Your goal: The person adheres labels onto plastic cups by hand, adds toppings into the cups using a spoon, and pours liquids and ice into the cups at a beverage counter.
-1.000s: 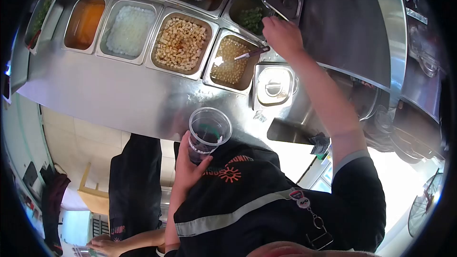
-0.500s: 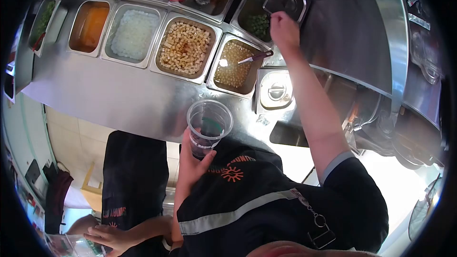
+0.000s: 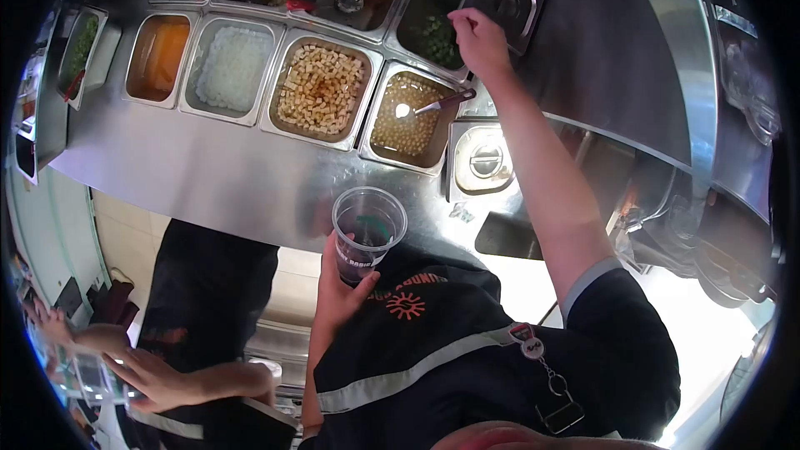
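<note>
My left hand (image 3: 342, 287) is wrapped round a clear plastic cup (image 3: 369, 229) with white lettering, held upright in front of the counter's edge; a green mark shows through its wall. My right hand (image 3: 479, 40) is above the right edge of a metal pan of green leaves (image 3: 437, 40), fingers pressed together; whatever they hold, if anything, is too small to tell. Right of that pan lies a metal lid (image 3: 502, 4). Below it stands a pan of pale balls in liquid (image 3: 407, 121), with a dark-handled utensil (image 3: 450, 101) resting in it.
Along the counter (image 3: 208, 150) stand pans of beige cubes (image 3: 321, 89), white jelly (image 3: 232, 67) and orange liquid (image 3: 164, 52). A lidded container (image 3: 483, 160) stands near my right forearm. At lower left, a co-worker's hands (image 3: 158, 379) are raised, apart from mine.
My right hand has shifted slightly left over the green leaves since half a second ago. The cup stays in my left hand, a little lower in view. The co-worker's hands have moved up and left.
</note>
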`<action>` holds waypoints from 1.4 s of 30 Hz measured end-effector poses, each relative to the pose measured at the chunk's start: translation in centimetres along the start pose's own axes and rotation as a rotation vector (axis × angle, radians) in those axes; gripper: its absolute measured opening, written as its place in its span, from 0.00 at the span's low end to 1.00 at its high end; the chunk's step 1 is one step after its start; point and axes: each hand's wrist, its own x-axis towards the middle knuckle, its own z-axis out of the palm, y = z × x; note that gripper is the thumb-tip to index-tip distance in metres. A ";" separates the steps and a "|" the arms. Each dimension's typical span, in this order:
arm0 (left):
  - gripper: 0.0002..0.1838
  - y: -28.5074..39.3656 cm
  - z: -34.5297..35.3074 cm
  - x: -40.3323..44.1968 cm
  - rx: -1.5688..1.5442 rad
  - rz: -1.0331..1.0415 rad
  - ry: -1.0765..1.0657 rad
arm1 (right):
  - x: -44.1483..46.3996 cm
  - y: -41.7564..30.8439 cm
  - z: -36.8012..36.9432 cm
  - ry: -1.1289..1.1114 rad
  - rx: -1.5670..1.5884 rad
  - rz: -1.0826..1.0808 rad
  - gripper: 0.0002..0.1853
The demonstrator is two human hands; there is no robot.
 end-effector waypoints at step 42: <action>0.47 3.4 -0.1 2.2 0.146 0.131 0.084 | -5.7 0.3 -3.8 -0.085 0.738 0.452 0.16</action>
